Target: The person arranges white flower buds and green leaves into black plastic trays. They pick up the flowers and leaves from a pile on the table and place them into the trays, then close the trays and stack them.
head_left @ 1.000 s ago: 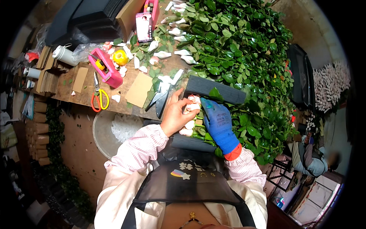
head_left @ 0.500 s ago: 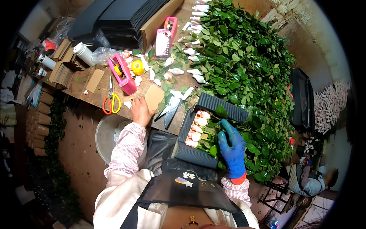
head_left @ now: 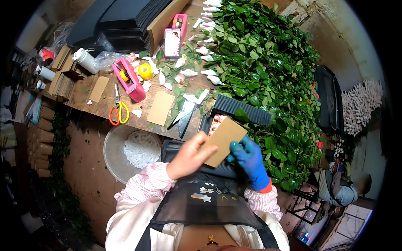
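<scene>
Head view: I grip a brown cardboard piece (head_left: 226, 141) at a slant over the black corrugated wrap (head_left: 243, 110), my bare left hand (head_left: 191, 154) clasping its left edge, my blue-gloved right hand (head_left: 248, 158) pinching its right. Pale pink roses (head_left: 217, 121) peek from inside the wrap; orange-and-yellow-handled scissors (head_left: 117, 103) lie left of it, leafy stems (head_left: 268, 67) beyond.

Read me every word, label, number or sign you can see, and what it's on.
No text reads clearly enough to quote.
Dark apron: pale and yellow marks, too blurred to read.
Phone: any print too small to read.
Blue glove: no readable print.
Held cardboard: none visible.
</scene>
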`<act>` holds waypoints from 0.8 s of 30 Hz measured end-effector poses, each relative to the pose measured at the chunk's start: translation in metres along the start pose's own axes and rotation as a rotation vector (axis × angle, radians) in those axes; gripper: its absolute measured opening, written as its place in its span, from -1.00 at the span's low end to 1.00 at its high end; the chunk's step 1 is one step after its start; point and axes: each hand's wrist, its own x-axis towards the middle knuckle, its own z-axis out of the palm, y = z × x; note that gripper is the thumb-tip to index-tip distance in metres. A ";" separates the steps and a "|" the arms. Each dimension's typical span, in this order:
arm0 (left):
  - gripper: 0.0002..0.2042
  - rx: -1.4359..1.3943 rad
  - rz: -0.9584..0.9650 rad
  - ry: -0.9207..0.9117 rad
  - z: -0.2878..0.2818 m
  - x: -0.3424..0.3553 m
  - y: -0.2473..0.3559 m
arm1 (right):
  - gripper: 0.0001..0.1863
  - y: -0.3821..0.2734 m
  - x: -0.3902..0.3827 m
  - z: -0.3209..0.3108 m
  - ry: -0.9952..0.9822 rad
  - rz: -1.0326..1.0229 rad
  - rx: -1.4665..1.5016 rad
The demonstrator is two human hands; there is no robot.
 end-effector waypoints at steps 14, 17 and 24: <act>0.00 0.821 0.362 -0.589 -0.002 0.095 -0.016 | -0.66 0.031 0.055 -0.031 0.025 0.155 -0.369; 0.08 0.982 0.255 -0.709 0.008 0.107 -0.016 | -0.69 0.016 0.021 -0.024 0.243 -0.241 -1.035; -0.03 1.065 0.139 -0.816 0.016 0.118 -0.007 | -0.64 0.112 -0.072 -0.074 -0.309 0.337 -0.688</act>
